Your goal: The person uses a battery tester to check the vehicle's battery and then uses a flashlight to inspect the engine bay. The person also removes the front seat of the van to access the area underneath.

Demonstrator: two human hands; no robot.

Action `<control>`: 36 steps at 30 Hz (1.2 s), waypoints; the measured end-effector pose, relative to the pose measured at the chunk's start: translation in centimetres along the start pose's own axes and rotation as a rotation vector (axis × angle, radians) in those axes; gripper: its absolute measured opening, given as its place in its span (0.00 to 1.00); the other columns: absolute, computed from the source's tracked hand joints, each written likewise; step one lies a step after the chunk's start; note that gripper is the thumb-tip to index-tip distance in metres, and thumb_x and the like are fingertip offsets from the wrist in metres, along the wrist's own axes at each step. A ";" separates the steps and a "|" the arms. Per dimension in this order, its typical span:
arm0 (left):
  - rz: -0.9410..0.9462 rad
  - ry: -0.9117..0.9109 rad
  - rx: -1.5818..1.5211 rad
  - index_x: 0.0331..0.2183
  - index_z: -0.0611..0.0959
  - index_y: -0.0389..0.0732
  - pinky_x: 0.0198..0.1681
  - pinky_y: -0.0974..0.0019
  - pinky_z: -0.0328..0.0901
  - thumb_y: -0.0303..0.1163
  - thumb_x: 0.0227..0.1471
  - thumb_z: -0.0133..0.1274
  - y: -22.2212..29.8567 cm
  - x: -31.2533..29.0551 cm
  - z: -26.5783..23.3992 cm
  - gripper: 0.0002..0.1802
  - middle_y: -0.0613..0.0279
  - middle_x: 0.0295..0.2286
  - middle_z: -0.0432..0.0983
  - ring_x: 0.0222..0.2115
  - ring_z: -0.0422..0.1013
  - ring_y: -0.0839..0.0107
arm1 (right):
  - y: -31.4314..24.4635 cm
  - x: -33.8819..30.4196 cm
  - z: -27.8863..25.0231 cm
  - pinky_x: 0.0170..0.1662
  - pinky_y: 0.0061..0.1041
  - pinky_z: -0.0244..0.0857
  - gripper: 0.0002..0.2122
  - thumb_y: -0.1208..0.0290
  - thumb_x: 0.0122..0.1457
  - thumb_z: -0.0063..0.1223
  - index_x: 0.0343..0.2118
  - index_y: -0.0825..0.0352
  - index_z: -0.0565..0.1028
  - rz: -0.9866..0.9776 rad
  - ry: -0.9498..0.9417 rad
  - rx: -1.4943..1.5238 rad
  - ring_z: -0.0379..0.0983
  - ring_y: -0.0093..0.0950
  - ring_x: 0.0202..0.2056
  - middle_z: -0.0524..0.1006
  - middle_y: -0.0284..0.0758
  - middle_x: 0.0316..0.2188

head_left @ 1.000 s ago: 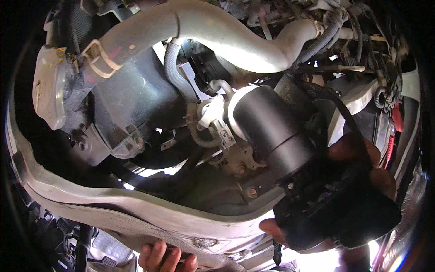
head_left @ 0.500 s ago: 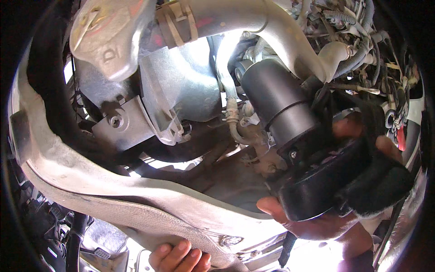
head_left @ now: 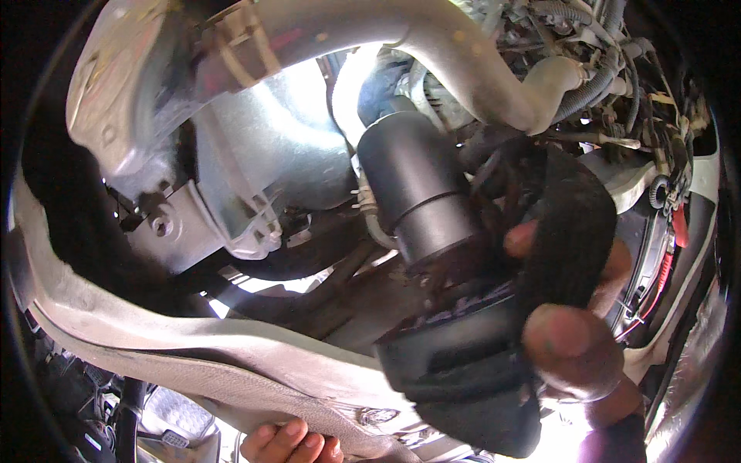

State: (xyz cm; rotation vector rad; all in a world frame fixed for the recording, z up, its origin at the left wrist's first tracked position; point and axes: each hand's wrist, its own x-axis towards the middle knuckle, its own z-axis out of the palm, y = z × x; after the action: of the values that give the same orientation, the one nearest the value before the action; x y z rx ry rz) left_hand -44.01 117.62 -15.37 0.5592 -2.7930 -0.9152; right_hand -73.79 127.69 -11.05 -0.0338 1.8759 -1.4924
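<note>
My right hand (head_left: 575, 351) is closed around a black cylindrical device (head_left: 421, 185) that resembles a headlamp, with a wider black housing (head_left: 455, 332) below it. A broad black strap (head_left: 567, 224) loops beside my fingers. The cylinder tilts up and left into an engine bay, in front of metal parts. Low in the picture, the fingers of my left hand (head_left: 292, 444) curl against the edge of a beige textured panel (head_left: 262, 393). The palm of that hand is out of sight.
A thick pale pipe (head_left: 440, 46) arches across the top from a cast cover (head_left: 123, 85). Behind are a shiny metal housing (head_left: 270, 131) and a bolted bracket (head_left: 166, 228). Hoses and wiring (head_left: 602, 77) crowd the upper right, near a red cable (head_left: 660, 282).
My right hand has moved the black device left and turned it, so the strap and housing show differently. The view has shifted slightly. My left hand stays at the panel edge.
</note>
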 end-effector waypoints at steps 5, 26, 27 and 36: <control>0.005 0.001 -0.003 0.42 0.83 0.42 0.60 0.46 0.62 0.39 0.56 0.66 0.2 0.6 -0.1 0.15 0.52 0.48 0.79 0.51 0.71 0.54 | 0.5 -0.1 -2.7 0.38 0.36 0.81 0.41 0.56 0.52 0.71 0.65 0.63 0.59 -0.336 -0.137 -0.311 0.79 0.35 0.39 0.72 0.48 0.52; -0.162 0.012 -0.059 0.37 0.86 0.47 0.51 0.44 0.65 0.40 0.55 0.66 0.2 -2.5 0.0 0.10 0.55 0.42 0.81 0.44 0.74 0.54 | 0.6 1.2 -5.5 0.42 0.36 0.79 0.41 0.58 0.51 0.71 0.65 0.65 0.60 -0.708 -0.217 -0.646 0.78 0.34 0.42 0.72 0.46 0.53; -0.172 0.005 -0.069 0.36 0.86 0.47 0.51 0.44 0.65 0.40 0.55 0.66 0.3 -2.8 0.1 0.10 0.55 0.41 0.81 0.43 0.74 0.53 | 0.6 1.1 -5.4 0.42 0.36 0.79 0.41 0.58 0.51 0.71 0.65 0.65 0.61 -0.716 -0.215 -0.660 0.78 0.34 0.42 0.72 0.46 0.53; 0.020 0.161 -0.068 0.22 0.86 0.48 0.60 0.57 0.62 0.31 0.48 0.65 -1.2 -2.0 1.4 0.05 0.66 0.28 0.86 0.42 0.80 0.71 | 1.3 1.0 -3.6 0.44 0.36 0.78 0.41 0.59 0.50 0.71 0.65 0.65 0.61 -0.776 -0.255 -0.715 0.78 0.33 0.43 0.71 0.46 0.54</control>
State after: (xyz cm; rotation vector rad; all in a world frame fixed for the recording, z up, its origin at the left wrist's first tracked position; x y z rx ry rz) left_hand -42.18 118.29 -17.23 0.5666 -2.6092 -0.9143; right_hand -75.99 130.65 -12.45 -1.3402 2.1820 -1.0765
